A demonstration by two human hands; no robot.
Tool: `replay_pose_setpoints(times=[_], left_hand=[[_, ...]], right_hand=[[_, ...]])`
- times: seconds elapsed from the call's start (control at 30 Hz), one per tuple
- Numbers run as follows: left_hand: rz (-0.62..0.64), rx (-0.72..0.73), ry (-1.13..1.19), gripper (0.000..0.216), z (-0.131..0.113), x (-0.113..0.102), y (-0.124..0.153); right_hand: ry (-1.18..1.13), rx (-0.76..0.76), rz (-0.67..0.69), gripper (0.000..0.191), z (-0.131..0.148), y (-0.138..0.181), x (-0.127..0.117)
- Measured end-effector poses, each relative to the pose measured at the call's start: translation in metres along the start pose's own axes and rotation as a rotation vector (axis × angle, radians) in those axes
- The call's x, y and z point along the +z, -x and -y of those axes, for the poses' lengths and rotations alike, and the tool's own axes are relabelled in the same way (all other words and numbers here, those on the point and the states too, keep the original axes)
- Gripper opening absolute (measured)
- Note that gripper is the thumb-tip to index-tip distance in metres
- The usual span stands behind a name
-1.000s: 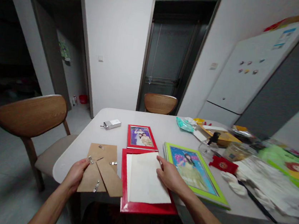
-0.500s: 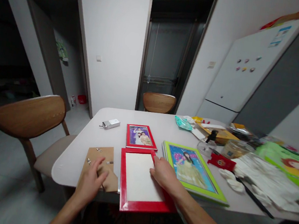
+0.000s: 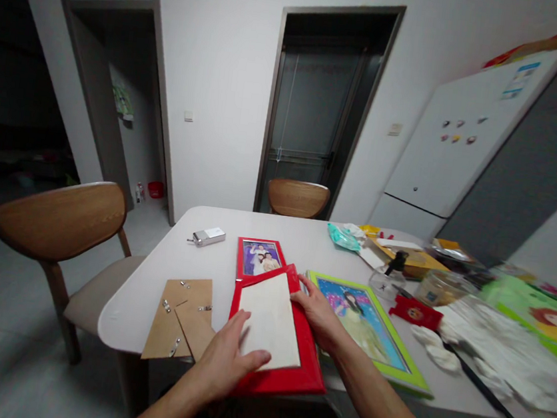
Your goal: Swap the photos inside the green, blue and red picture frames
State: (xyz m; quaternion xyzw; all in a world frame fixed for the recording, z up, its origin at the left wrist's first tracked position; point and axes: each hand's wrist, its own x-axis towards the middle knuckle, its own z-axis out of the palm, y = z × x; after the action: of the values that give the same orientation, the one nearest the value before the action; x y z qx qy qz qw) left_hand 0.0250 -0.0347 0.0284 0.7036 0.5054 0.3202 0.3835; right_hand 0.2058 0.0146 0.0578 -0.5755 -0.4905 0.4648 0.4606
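While both hands grip the red frame (image 3: 275, 329), left hand (image 3: 224, 357) flat on its white sheet (image 3: 270, 319) and right hand (image 3: 319, 314) clasping the edge, the cardboard backing (image 3: 180, 318) lies off beside it on the tabletop (image 3: 161, 269), not yet refitted.

Three picture frames are lying on the desk (image 3: 161, 269): one large red frame (image 3: 308, 370) at lower centre, one smaller red frame (image 3: 259, 256) just above it, and one green frame (image 3: 370, 327) right of centre. One brown backing board (image 3: 180, 315) is resting at lower left. Two hands are showing, the left hand (image 3: 226, 357) and the right hand (image 3: 319, 314), both at the large red frame. Two wooden chairs are standing by: one chair (image 3: 58, 221) at the left, one chair (image 3: 297, 198) at the desk's far end. Two doorways are opening in the wall, and one small silver device (image 3: 208, 236) is sitting left of centre.
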Motion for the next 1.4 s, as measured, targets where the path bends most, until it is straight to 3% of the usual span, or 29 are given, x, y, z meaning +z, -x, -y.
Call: replay_pose_setpoints(times=[0.17, 0.3, 0.43, 0.57, 0.7, 0.87, 1.0, 1.13, 1.3, 1.4], left_hand=[[-0.113, -0.010, 0.110, 0.077, -0.042, 0.013, -0.026], [-0.200, 0.006, 0.121, 0.069, -0.046, -0.004, -0.033], [-0.306, -0.054, 0.253, 0.054, -0.026, -0.044, -0.026], [-0.305, -0.154, 0.518, 0.051, 0.009, -0.070, -0.014], [-0.260, -0.279, 0.649, 0.052, 0.046, -0.066, -0.004], [-0.308, -0.315, 0.569, 0.055, 0.070, -0.057, -0.001], [-0.316, -0.316, 0.537, 0.054, 0.070, -0.060, -0.002], [-0.313, -0.323, 0.511, 0.054, 0.068, -0.063, -0.003], [-0.268, -0.307, 0.514, 0.048, 0.063, -0.058, -0.004], [-0.168, -0.276, 0.586, 0.035, 0.056, -0.050, -0.004]], right_hand=[[-0.268, -0.050, 0.043, 0.073, 0.026, 0.024, 0.021], [-0.238, -0.078, 0.083, 0.071, 0.021, 0.020, 0.019], [0.160, -0.083, 0.025, 0.062, -0.001, 0.005, 0.002], [0.753, -0.240, -0.074, 0.052, -0.025, -0.005, -0.010], [1.069, -0.239, -0.036, 0.033, -0.045, -0.006, -0.005], [1.245, -0.171, -0.031, 0.022, -0.056, -0.004, 0.006], [1.273, -0.198, -0.040, 0.023, -0.057, -0.002, 0.008], [1.173, -0.341, -0.087, 0.030, -0.054, 0.005, 0.017], [0.844, -0.351, 0.155, 0.032, -0.046, 0.022, 0.044], [0.694, -0.344, 0.201, 0.028, -0.044, 0.030, 0.056]])
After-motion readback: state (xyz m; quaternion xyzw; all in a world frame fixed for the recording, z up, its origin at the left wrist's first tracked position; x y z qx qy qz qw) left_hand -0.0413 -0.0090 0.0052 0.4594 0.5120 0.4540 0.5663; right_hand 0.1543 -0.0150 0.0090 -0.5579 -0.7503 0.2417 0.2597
